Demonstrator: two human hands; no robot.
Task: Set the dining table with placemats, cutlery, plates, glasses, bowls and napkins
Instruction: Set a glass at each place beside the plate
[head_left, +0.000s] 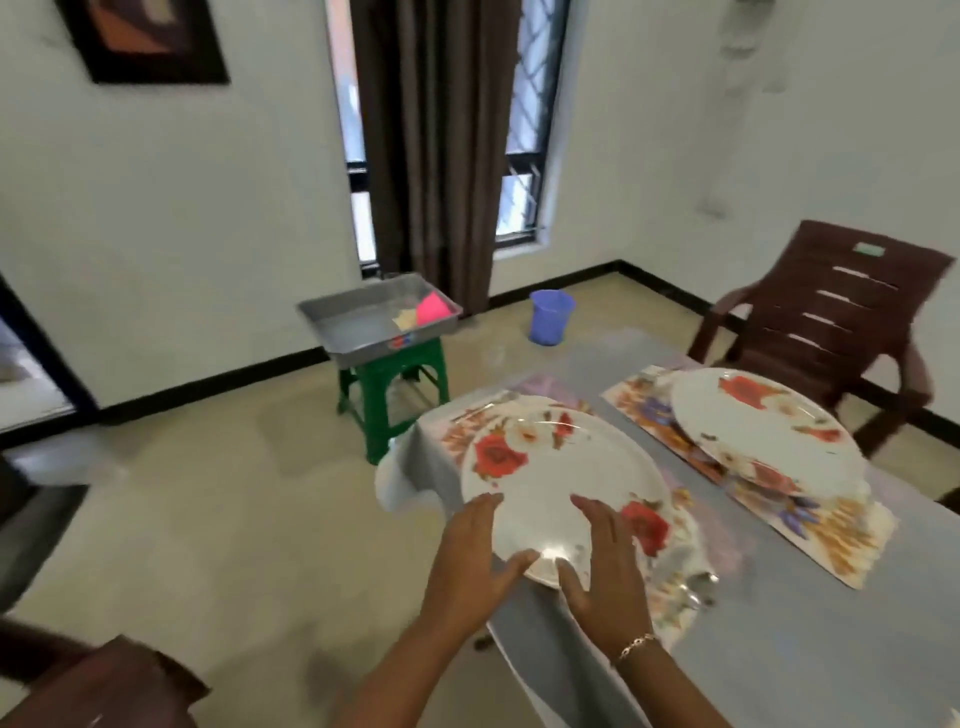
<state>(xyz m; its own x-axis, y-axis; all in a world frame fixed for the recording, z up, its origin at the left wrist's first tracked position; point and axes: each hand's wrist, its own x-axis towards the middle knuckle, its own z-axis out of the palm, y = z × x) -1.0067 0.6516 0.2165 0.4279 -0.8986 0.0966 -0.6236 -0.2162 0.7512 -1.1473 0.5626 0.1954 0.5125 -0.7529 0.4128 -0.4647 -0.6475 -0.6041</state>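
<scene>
Round white plate with red flowers (556, 467): my left grip (478, 551) and right grip (602, 566) lie flat-fingered on it, holding nothing; I'd slide it centred on the floral placemat (462, 431) beneath.

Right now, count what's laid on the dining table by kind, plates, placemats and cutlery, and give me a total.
Plates: 2, the near plate and the far plate
Placemats: 2, the near placemat and the far placemat
Cutlery: silvery pieces beside the near plate, too blurred to count
Total: 4, cutlery aside
</scene>
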